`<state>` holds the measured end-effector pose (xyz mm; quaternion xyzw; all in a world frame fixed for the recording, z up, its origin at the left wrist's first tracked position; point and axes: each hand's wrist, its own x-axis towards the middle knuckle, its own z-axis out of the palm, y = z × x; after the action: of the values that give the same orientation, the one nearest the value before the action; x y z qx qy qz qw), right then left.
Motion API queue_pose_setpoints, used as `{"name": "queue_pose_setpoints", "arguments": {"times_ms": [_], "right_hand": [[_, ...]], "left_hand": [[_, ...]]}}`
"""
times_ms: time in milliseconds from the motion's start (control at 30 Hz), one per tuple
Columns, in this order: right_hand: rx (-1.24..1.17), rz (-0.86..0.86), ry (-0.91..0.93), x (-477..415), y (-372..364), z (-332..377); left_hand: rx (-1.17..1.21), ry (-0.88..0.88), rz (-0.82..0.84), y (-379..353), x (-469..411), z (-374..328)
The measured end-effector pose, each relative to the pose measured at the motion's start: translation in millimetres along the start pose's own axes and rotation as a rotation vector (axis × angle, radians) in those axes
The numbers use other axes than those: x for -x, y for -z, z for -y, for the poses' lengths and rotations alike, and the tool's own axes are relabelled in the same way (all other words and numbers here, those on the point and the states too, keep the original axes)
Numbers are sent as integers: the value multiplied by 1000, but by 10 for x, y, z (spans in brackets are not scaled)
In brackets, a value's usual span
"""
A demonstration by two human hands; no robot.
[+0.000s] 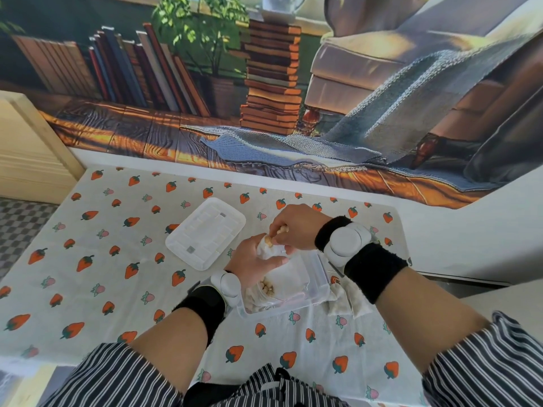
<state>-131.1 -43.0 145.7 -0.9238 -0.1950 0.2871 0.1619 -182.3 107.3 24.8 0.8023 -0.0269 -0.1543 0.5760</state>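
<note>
Left hand (249, 264) curled around a small white pouch (264, 251), gripping it upright with the mouth facing up, above the far-left corner of a clear plastic box (318, 279). Small pale pieces (268, 240) show at the pouch mouth; can't tell what food they are. Right hand (296, 227) is just far-right of the pouch, fingers bent down, pinching a few of the same pale pieces at the pouch opening. The two hands are touching or almost touching there.

The clear plastic box sits on the strawberry tablecloth (117, 274), centre-near, under both hands. Inside it is a clear bag (266, 289) with more pale pieces, partly hidden by the left wrist. The box lid (205, 232) lies flat on the cloth, left and far of the box, apart from it. Filled white pouches (351, 302) lie on the cloth just right of the box, partly under the right forearm.

Both wrists wear black bands with white sensor units (343, 242). Striped sleeves at the near edge. A printed backdrop (264, 98) of books and an armchair hangs at the far side of the table.
</note>
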Motion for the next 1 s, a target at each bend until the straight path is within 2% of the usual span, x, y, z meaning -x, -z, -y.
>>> {"name": "queue_pose_setpoints", "arguments": {"times_ms": [233,333,433,700,1000], "right_hand": [[-36,-31,-28,-14,80,-12],[-66,54,-23,4,138,16],[3,150,-15,3,154,62],[121,155,-25,-76,49,66],[-56,184,43,-61,194,38]], "left_hand": [[18,-9,-7,21,-54,-8],[36,-24,-4,26,-91,-9],[60,-16,3,22,-113,-23],[6,-48,-35,55,-176,-46],[127,42,49,54,-168,52]]}}
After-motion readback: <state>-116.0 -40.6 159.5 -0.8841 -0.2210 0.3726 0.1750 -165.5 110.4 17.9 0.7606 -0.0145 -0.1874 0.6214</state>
